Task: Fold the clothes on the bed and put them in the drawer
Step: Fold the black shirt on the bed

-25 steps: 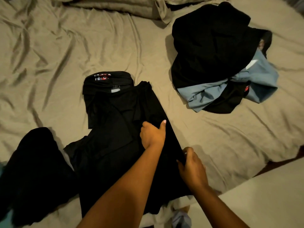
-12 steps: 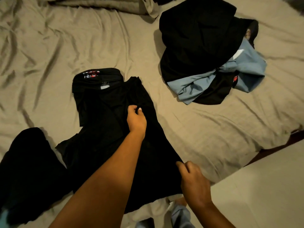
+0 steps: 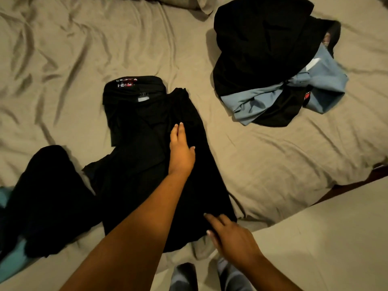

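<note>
The left hand (image 3: 181, 151) lies flat on the black garment (image 3: 134, 171) spread in the middle of the bed (image 3: 69, 59). Its fingers are straight and close together, the thumb is out to the side, and the palm presses down on the cloth near its right-hand edge. Down at the near side, the right hand (image 3: 232, 238) reaches in with fingers stretched out and slightly spread; the tips touch the garment's lower right corner, with nothing visibly pinched. The garment runs lengthwise away from the person, its far end doubled over, showing a red and white print (image 3: 126, 82) and a small pale label (image 3: 143, 99) just below it. Just beside it on the left sits a second dark heap (image 3: 48, 196), rumpled, and whether the two touch is hard to tell, black against black. A strip of teal cloth (image 3: 12, 262) pokes out beneath that heap at the bed's near left side. Well apart, on the far right of the bed, sits the unfolded pile of clothes (image 3: 262, 49): black fabric on top, a light blue garment (image 3: 327, 82) bunched under and beside it. The sheet is a creased tan all over. Past the bed's near right corner there is pale floor (image 3: 325, 238), and at the very bottom the person's legs (image 3: 184, 276) show in grey.
</note>
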Demonstrator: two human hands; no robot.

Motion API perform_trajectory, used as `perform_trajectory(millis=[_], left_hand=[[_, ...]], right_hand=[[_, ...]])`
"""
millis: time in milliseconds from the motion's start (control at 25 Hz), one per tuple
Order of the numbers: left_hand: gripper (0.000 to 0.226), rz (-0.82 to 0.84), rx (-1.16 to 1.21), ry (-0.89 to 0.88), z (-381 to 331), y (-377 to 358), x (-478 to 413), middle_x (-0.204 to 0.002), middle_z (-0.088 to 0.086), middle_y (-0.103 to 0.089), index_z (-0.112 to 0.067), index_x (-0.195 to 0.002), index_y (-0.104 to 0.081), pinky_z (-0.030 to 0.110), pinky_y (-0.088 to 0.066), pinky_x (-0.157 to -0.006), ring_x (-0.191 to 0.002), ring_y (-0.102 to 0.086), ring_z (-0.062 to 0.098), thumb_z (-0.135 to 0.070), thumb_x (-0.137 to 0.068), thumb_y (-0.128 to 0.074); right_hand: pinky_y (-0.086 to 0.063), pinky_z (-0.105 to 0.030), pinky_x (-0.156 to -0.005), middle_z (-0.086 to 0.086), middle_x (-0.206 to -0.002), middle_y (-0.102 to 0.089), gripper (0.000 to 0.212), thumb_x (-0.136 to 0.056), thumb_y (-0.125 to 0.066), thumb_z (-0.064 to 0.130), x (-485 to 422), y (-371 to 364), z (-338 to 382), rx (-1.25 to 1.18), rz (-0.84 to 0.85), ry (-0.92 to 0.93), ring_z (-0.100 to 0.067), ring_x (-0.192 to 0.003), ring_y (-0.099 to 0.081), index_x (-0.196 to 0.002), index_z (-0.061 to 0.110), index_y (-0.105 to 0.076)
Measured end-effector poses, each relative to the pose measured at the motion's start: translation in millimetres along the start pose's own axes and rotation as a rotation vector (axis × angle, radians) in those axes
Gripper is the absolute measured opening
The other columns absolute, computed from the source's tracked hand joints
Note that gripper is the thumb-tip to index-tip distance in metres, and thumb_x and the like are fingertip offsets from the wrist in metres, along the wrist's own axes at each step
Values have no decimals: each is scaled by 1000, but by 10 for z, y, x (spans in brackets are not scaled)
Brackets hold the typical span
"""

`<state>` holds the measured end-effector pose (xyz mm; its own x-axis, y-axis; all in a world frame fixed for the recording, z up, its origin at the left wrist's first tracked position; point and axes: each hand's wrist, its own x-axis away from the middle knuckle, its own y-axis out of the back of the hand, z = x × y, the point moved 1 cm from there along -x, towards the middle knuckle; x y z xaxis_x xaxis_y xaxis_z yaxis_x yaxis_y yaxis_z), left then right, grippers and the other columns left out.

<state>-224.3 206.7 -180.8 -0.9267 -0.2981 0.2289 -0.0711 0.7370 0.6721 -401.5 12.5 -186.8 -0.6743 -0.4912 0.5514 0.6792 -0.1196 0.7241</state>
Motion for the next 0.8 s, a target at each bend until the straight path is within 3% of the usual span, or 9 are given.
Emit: perform_trajectory(millis=[120, 200, 320, 400, 440, 560, 640, 720, 800], left_hand=[[56, -166, -102, -57, 218, 213, 702, -148, 10, -41, -9, -144, -47, 14, -14, -115, -137, -39, 27, -9, -90, -65], [47, -380, -155, 82, 539, 390, 1278, -136, 14, -51, -7, -133, -55, 31, -28, -111, -127, -45, 30, -15, -89, -69], [58, -571, -229, 567, 1209, 727, 1896, -135, 23, -50, -3, -133, -53, 54, -39, -99, -124, -46, 43, -24, -85, -76], [69, -475, -236, 804, 1596, 928, 2017, -142, 24, -45, -4, -141, -47, 56, -38, -99, -128, -42, 44, -35, -86, -75], [68, -407, -248, 836, 1729, 1015, 2034, -143, 22, -43, -6, -140, -48, 54, -38, -100, -128, -41, 43, -40, -87, -73], [35, -343, -212, 766, 1876, 1150, 2016, -135, 12, -48, -14, -112, -63, 47, -40, -100, -125, -42, 35, -35, -87, -73], [14, -346, -88, 690, 1851, 1188, 2036, -114, 5, -57, -17, -99, -61, 38, -44, -87, -113, -53, 30, -23, -89, -70], [15, -242, 37, 542, 1770, 1170, 2112, -100, 0, -59, -19, -103, -56, 30, -43, -74, -97, -62, 25, -14, -91, -63], [33, -59, 48, 322, 1660, 1063, 2215, -111, 1, -61, -17, -124, -55, 27, -47, -80, -101, -62, 19, -11, -91, -59]], right_hand=[[-57, -37, -61, 0, -114, -63, 46, -97, -35, 50, -161, 111, 230, -49, -311, 2, -26, -81, -70, -128, 30, -62], [-58, -38, -67, -1, -112, -66, 42, -97, -40, 44, -371, 237, 491, -144, -375, 50, -26, -86, -70, -120, 23, -68], [-55, -37, -89, 2, -123, -64, 35, -100, -50, 37, -731, 370, 1141, -324, -206, 180, -19, -105, -66, -127, 21, -66], [-53, -34, -95, 3, -129, -61, 35, -100, -57, 31, -939, 346, 1562, -401, -75, 274, -13, -108, -64, -133, 21, -63], [-52, -32, -97, 3, -132, -60, 37, -100, -58, 29, -1024, 307, 1741, -437, -15, 285, -11, -109, -63, -137, 21, -60], [-50, -26, -99, 0, -138, -56, 45, -100, -61, 29, -1221, 197, 2060, -532, 87, 212, -12, -113, -62, -143, 24, -53], [-50, -29, -100, -1, -138, -57, 47, -99, -62, 34, -1281, 114, 2171, -596, 119, 112, -14, -114, -61, -144, 25, -52], [-48, -29, -99, 4, -129, -61, 46, -96, -64, 40, -1281, 41, 2227, -680, 104, 6, -13, -115, -61, -139, 24, -56], [-52, -33, -97, 9, -117, -67, 39, -93, -66, 44, -1260, -35, 2202, -788, 62, -81, -12, -110, -63, -128, 24, -63]])
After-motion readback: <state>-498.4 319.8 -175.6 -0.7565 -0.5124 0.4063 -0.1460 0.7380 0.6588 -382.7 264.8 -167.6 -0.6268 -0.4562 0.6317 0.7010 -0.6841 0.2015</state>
